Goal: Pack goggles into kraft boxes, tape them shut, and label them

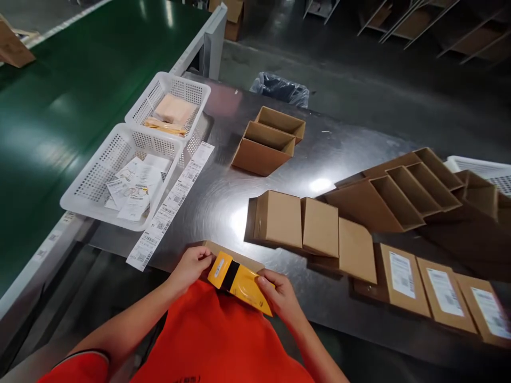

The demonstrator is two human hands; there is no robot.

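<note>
A yellow package (247, 287) with a black band and a small white label is held just in front of my red shirt. My right hand (279, 292) grips its right end, thumb on top. At the package's left end my left hand (194, 264) is closed, its fingertips pinched at the corner of a brown cardboard box (235, 256). That box lies behind the package at the table's front edge, mostly covered by it. What exactly the left fingertips pinch is too small to tell.
Two white baskets (83, 199) (203, 90), one with papers, one with envelopes, stand left beside a label strip (171, 207). Open boxes (263, 156) stand mid-table; closed boxes (283, 218), labelled boxes (403, 298) and more open boxes fill the right. A green conveyor (51, 127) runs left.
</note>
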